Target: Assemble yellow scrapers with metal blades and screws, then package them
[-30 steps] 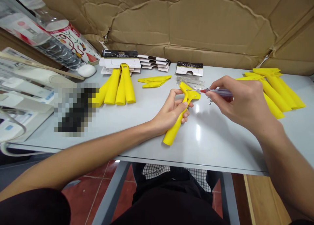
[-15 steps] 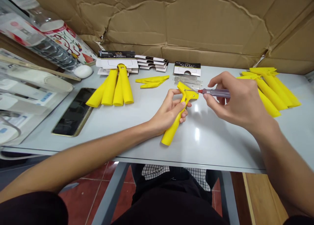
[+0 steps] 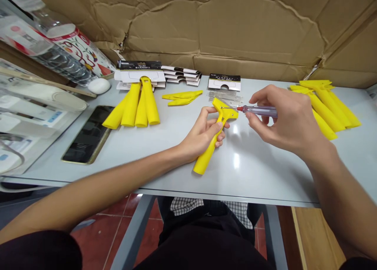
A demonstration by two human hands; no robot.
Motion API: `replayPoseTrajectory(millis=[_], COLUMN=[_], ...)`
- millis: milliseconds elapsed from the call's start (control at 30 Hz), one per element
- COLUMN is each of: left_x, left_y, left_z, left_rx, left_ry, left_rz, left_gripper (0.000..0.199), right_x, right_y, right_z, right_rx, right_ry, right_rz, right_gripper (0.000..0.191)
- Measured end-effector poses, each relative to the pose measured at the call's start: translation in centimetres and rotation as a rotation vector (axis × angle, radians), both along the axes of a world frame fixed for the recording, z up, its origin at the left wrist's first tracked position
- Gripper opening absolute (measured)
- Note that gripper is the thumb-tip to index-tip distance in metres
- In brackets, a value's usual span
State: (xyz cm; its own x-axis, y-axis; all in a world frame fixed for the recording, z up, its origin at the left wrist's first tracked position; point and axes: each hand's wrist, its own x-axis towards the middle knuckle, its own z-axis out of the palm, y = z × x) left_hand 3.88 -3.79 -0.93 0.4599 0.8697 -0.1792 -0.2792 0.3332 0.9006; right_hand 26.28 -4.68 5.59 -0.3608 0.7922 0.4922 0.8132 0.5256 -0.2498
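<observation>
In our left hand (image 3: pixel 198 141) we grip the yellow scraper (image 3: pixel 207 154) around its neck, fingers closed; its long axis slants from its round butt, nearest us, away and slightly rightward to the wide head. Our right hand (image 3: pixel 290 123) pinches the screwdriver (image 3: pixel 260 111) by its clear handle, so the scraper's head lies between our hands, just beyond the left fingertips. The screwdriver's shaft points leftward across that head, crosswise to the handle; whether its tip sits in a screw, we cannot tell. Beyond both hands, thin blades (image 3: pixel 232 99) lie on the tabletop (image 3: pixel 235 179)
</observation>
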Motion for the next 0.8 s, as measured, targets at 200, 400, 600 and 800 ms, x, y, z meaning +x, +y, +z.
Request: replayPoseTrajectory(millis=[200, 400, 600, 800], left_x=[0.0, 0.0, 0.0, 0.0], left_y=[0.0, 0.1, 0.3, 0.6], left_z=[0.0, 0.0, 0.3, 0.8], left_rx=[-0.012, 0.003, -0.052, -0.114], left_ry=[0.002, 0.004, -0.017, -0.013], left_rz=[0.016, 0.007, 0.016, 0.045], left_gripper=[0.031, 0.033, 0.032, 0.026], right_x=[0.3, 0.2, 0.7, 1.8], right_y=[0.3, 0.5, 0.7, 1.6], right_z=[-0.3, -0.7, -0.2, -0.6], right_rx=[0.066, 0.030, 0.038, 0.015], right_ry=[0.019, 0.026, 0.079, 0.231], right_rz=[-0.020, 0.045, 0.080, 0.031], right_gripper=[0.013, 0.014, 0.014, 0.008])
